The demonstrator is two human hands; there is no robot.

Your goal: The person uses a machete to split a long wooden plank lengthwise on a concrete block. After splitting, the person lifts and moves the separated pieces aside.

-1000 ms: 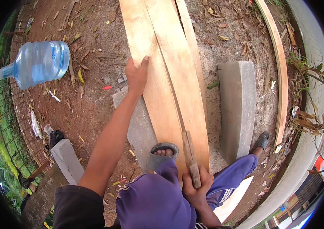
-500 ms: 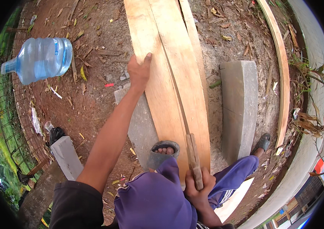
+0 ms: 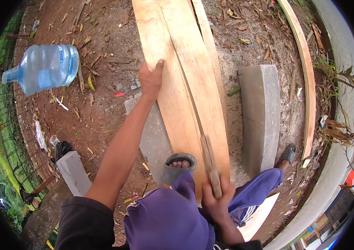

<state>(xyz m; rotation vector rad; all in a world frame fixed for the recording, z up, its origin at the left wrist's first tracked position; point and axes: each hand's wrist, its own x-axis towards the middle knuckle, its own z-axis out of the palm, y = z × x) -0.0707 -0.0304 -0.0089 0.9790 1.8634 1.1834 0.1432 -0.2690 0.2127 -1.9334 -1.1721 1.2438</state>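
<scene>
My left hand (image 3: 152,77) grips the left edge of a long pale plywood board (image 3: 152,25), thumb on its top face. My right hand (image 3: 216,196) is closed around a worn wooden tool handle (image 3: 208,156), which lines up with a long dark slit running along the board; I cannot make out the blade clearly. My left foot in a grey sandal (image 3: 180,166) rests at the board's lower left, on or beside it. Beneath the board's left side lies a grey concrete slab (image 3: 150,141).
A concrete block (image 3: 258,121) stands at the right, beside my other sandalled foot (image 3: 287,155). Further right are a wood strip (image 3: 304,75) and a pale wall (image 3: 339,50). At left lie a blue water jug (image 3: 45,68), another block (image 3: 72,173) and a wire mesh fence (image 3: 10,125).
My right hand and the wooden handle moved slightly back toward me, then forward again along the slit. My left hand keeps its grip on the board.
</scene>
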